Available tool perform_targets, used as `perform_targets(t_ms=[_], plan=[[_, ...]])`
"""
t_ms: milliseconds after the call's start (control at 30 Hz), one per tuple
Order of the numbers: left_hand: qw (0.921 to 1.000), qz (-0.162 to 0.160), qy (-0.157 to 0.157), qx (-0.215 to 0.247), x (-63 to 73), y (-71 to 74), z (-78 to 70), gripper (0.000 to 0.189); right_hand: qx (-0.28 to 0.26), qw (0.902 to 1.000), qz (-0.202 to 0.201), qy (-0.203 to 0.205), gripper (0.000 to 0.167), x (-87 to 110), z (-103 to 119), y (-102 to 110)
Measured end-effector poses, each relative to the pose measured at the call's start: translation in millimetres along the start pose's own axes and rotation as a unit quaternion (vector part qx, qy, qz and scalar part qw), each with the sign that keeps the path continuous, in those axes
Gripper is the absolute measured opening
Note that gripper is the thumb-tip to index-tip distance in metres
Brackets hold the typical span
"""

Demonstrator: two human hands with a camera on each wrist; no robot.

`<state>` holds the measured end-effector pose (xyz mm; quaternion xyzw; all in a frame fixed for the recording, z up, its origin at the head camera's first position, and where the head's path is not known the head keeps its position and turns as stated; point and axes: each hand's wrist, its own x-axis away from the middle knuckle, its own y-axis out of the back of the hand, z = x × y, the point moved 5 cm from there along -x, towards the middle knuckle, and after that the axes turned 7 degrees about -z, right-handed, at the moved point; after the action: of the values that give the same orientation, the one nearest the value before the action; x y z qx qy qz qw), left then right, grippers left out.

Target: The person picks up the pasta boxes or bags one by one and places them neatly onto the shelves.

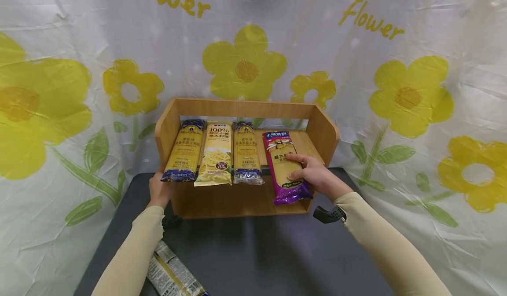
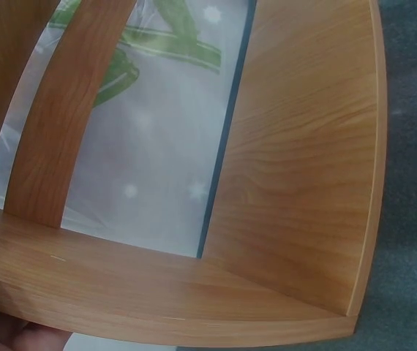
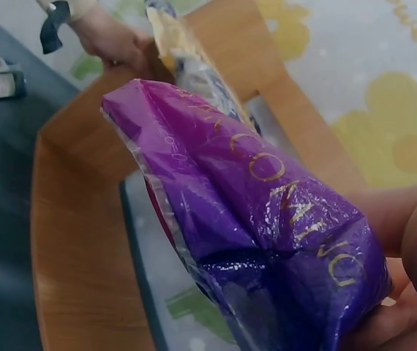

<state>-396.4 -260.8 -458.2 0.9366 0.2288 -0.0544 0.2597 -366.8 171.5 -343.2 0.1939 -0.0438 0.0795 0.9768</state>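
My right hand (image 1: pixel 317 173) grips a purple-and-clear pack of spaghetti (image 1: pixel 282 166), thumb and fingers at its right side, tilted over the right part of a wooden two-tier shelf (image 1: pixel 243 202). The pack's crinkled purple end (image 3: pixel 267 197) fills much of the right wrist view. My left hand (image 1: pixel 159 191) holds the shelf's left side panel; a few fingers (image 2: pixel 18 335) show beneath that panel's edge in the left wrist view. Along the upper tier lie a blue-ended spaghetti pack (image 1: pixel 185 148), a pale yellow noodle pack (image 1: pixel 215 153) and another blue-ended spaghetti pack (image 1: pixel 246 151).
Another pack (image 1: pixel 174 272), printed silver and gold, lies on the dark table (image 1: pixel 253 252) near my left forearm. A white curtain with yellow flowers (image 1: pixel 245 69) hangs behind and on both sides. The shelf's right side panel (image 1: pixel 325 131) stands just beyond the held pack.
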Motion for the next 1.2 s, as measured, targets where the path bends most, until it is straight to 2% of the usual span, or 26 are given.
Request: perform_targets(t_ms=[333, 733, 967, 1200], plan=[[1.0000, -0.004, 0.006, -0.004, -1.0, 0.2, 1.5, 0.054, 0.086, 0.9958, -0.032, 0.004, 0.075, -17.0, 13, -7], [1.0000, -0.002, 0.010, 0.000, -2.5, 0.3, 2.5, 0.055, 0.082, 0.9920, -0.085, 0.044, 0.079, -39.5, 24, -17], [1.0000, -0.003, -0.007, 0.001, -1.9, -1.2, 1.1, 0.057, 0.068, 0.9920, -0.100, 0.034, 0.073, -47.3, 19, -16], [0.9999, 0.000, -0.001, 0.011, -0.8, -0.9, 1.9, 0.065, 0.042, 0.9922, -0.117, 0.014, 0.070, -49.6, 14, -17]])
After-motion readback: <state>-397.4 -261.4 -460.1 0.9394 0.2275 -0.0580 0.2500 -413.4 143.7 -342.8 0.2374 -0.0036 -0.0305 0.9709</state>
